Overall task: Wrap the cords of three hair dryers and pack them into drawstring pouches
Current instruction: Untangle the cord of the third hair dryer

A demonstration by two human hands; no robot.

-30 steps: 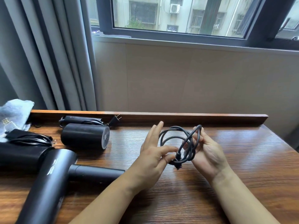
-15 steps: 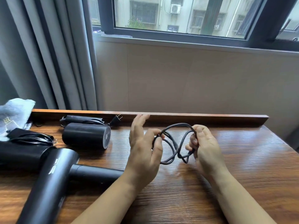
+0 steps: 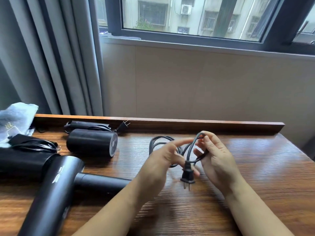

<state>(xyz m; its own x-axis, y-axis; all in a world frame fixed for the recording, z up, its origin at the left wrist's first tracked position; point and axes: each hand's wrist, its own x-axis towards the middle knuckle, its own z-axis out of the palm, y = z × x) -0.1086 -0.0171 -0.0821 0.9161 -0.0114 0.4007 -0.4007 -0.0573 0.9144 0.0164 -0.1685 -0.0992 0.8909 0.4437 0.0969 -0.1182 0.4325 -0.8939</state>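
Forearms reached in from the near edge over the wooden surface, both hands raised just above it with a dark cord looped between them. The left hand was blurred; its fingers curled around the cord's loops, one finger stretched toward the right hand. The right hand faced palm-left, thumb and fingers pinching the top of a loop. The plug hung between the two hands, long axis upright, prongs pointing down toward the surface.

Left of the arms, the nearest hair dryer lay flat, its long barrel running from the near-left corner up toward the middle, its handle pointing right toward the left forearm. Pale lettering ran along the barrel, too blurred to read. Further back at the left edge lay a second black dryer with a bundled cord on top. Behind that, a short round dryer lay on its side, grille facing right, with its folded handle and wrapped cord just behind it and the plug's prongs pointing up and right. A pale pouch with a gold mark, unreadable, sat at the far-left corner. Beyond rose a grey curtain and a window.
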